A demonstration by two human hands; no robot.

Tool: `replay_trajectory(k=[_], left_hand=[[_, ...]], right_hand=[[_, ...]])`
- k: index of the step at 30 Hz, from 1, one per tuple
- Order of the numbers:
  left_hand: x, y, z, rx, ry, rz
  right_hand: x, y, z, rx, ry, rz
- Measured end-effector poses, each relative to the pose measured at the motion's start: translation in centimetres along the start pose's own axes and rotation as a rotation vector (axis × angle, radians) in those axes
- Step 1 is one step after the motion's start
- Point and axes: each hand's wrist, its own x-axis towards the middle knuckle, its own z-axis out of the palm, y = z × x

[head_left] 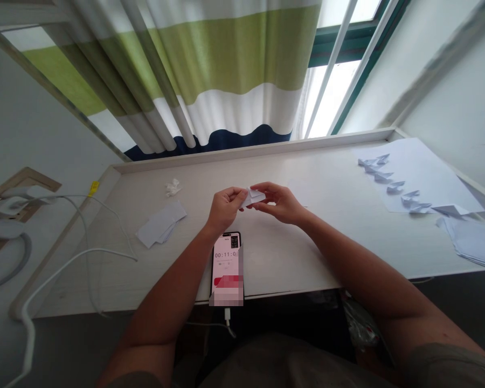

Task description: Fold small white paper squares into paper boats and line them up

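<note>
A small piece of folded white paper (254, 198) is held up between both hands, above the middle of the white desk. My left hand (227, 206) pinches its left end between thumb and fingers. On the right end, my right hand (279, 201) grips it with thumb and fingertips. Creases and a raised flap show on the paper, and part of it is hidden behind the fingers. Just below my left hand lies a phone (227, 264) with a timer on its screen.
Left of my hands lie a stack of white paper slips (161, 223) and a crumpled bit of paper (172, 187). Several folded paper shapes (395, 187) line a white sheet (428, 167) at right, near more loose sheets (471, 240). White cables (73, 258) cross the desk's left end.
</note>
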Motion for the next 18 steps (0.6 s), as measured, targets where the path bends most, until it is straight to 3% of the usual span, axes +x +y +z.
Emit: replay_trajectory(k=[6, 18], left_hand=[[-0.06, -0.10, -0.07, 0.020, 0.001, -0.001], [-0.14, 0.07, 0.21, 0.029, -0.083, -0.012]], right_hand=[[0.15, 0.02, 0.21, 0.113, -0.001, 0.055], [0.48, 0.43, 0.83, 0.250, 0.141, 0.105]])
